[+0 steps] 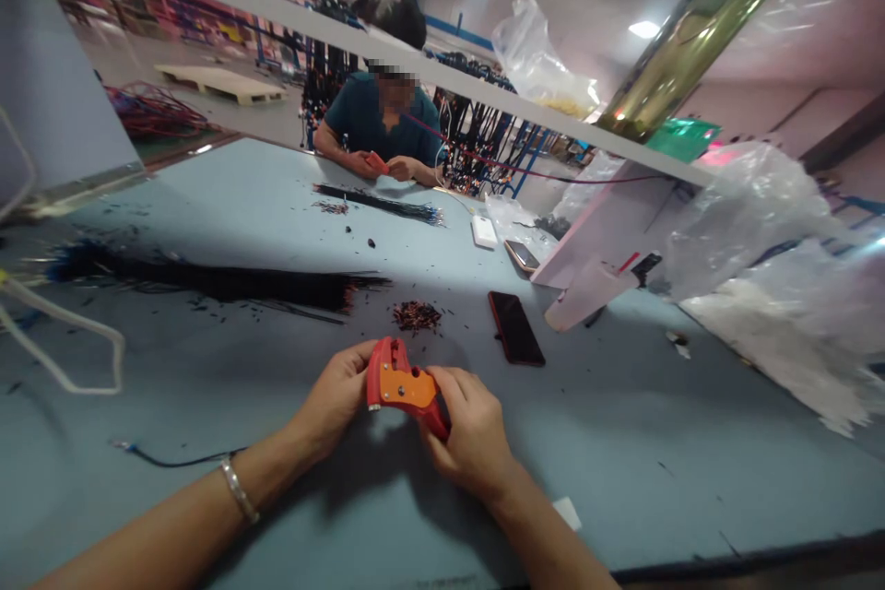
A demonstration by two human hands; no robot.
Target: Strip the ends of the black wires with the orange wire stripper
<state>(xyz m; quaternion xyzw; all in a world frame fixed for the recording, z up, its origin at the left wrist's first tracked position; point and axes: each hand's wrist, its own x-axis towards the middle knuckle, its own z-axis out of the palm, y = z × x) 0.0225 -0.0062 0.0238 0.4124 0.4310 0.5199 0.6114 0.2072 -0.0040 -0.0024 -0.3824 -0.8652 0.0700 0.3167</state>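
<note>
My right hand [474,429] is wrapped around the handles of a red and orange wire stripper [405,390], held above the table. At the tool's head, my left hand [338,392] is closed, its fingertips partly hidden behind the jaws. A thin black wire [180,462] with a blue-tipped terminal trails out from under my left wrist and seems to lead to that hand. Just beyond the stripper lies a small pile of short black and copper-coloured scraps [417,315]. To the left stretches a long bundle of black wires [228,283].
Across the blue-grey table [691,470] a person [383,124] holds an orange tool. Another wire bundle [377,201] lies before them. Rightward are a dark phone [515,328], a second phone [521,255], a white cup [587,295] and plastic bags [753,212]. A white shelf edge [470,78] crosses above.
</note>
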